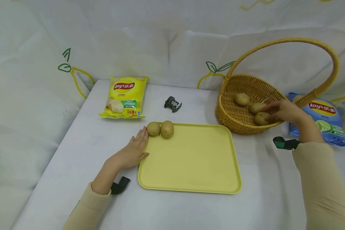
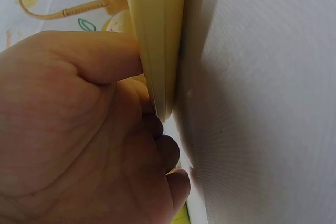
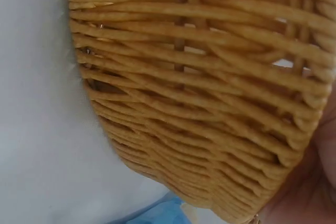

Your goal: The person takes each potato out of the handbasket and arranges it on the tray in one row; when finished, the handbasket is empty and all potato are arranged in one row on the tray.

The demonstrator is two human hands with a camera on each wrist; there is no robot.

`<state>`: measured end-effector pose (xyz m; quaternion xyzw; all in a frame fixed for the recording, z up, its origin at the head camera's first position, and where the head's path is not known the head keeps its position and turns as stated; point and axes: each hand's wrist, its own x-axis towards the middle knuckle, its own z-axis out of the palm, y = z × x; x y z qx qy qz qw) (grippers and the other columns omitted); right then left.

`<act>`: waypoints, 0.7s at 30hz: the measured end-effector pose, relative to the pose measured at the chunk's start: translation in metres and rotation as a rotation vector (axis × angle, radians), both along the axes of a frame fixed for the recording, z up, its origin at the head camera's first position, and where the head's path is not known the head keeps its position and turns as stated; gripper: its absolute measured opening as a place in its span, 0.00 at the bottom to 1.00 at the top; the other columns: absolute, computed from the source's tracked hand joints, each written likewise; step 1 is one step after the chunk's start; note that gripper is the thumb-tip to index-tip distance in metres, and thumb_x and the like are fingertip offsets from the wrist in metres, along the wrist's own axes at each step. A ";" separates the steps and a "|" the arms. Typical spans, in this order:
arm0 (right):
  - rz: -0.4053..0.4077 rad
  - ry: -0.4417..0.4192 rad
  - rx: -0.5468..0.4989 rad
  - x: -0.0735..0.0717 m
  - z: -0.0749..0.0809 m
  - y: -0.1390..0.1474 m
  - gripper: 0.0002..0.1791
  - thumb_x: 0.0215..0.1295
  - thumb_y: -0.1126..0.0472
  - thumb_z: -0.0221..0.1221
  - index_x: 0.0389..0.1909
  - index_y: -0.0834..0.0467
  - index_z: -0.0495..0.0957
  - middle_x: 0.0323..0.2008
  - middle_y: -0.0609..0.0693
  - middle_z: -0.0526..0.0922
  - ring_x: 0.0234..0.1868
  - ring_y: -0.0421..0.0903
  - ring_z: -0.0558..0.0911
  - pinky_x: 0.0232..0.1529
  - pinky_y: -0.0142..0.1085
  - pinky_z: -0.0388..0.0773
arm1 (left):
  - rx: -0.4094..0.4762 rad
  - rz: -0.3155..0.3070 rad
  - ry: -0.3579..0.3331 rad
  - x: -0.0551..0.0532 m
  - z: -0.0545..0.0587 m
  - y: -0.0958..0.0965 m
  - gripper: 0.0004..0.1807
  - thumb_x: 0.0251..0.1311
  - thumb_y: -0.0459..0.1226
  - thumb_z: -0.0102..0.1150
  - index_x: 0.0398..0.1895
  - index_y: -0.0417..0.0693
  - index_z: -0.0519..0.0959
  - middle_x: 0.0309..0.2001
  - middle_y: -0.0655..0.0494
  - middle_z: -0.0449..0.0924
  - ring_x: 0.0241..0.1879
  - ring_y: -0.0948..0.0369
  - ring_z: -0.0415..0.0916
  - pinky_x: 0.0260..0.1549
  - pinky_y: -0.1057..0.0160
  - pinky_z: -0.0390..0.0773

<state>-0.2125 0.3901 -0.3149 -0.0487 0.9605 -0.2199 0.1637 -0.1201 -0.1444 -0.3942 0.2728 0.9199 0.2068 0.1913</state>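
My left hand (image 1: 133, 150) lies flat with straight fingers along the left edge of the yellow tray (image 1: 189, 159), its thumb reaching over the rim. In the left wrist view that thumb (image 2: 110, 56) rests against the tray's side. Two potatoes, a smaller one (image 1: 153, 129) and a larger one (image 1: 167, 129), sit side by side in the tray's far left corner, the smaller beside my left fingertips. My right hand (image 1: 286, 111) reaches into the wicker basket (image 1: 235, 118), fingers bent over the nearest potato (image 1: 260, 118); I cannot tell whether they grip it. Two more potatoes (image 1: 242, 99) (image 1: 256, 108) lie there.
A yellow chip bag (image 1: 125, 97) lies behind the tray at the left, with a small black crumpled strap (image 1: 173, 104) to its right. A blue chip bag (image 1: 323, 118) lies right of the basket, partly behind my right arm. The basket's tall handle (image 1: 287, 40) arches above it.
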 end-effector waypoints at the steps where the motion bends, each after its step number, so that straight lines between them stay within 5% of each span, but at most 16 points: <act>1: 0.009 -0.003 0.006 0.000 0.000 -0.001 0.24 0.62 0.58 0.61 0.54 0.70 0.74 0.53 0.70 0.74 0.51 0.62 0.71 0.49 0.55 0.69 | 0.000 0.000 0.000 0.000 0.000 0.000 0.40 0.69 0.37 0.46 0.70 0.26 0.35 0.72 0.35 0.24 0.72 0.44 0.26 0.66 0.41 0.40; 10: 0.054 -0.009 0.059 -0.004 -0.001 -0.006 0.29 0.56 0.53 0.66 0.54 0.68 0.76 0.49 0.65 0.78 0.48 0.57 0.74 0.46 0.49 0.72 | 0.008 0.003 0.002 0.000 0.002 0.000 0.39 0.70 0.36 0.45 0.70 0.26 0.35 0.72 0.35 0.24 0.72 0.44 0.27 0.66 0.41 0.40; 21: 0.076 -0.021 0.088 -0.006 -0.002 -0.007 0.33 0.55 0.50 0.67 0.53 0.72 0.75 0.48 0.69 0.78 0.49 0.65 0.74 0.48 0.58 0.70 | 0.009 0.007 -0.007 0.000 0.001 0.000 0.39 0.70 0.37 0.45 0.70 0.26 0.35 0.72 0.35 0.23 0.72 0.44 0.26 0.66 0.41 0.39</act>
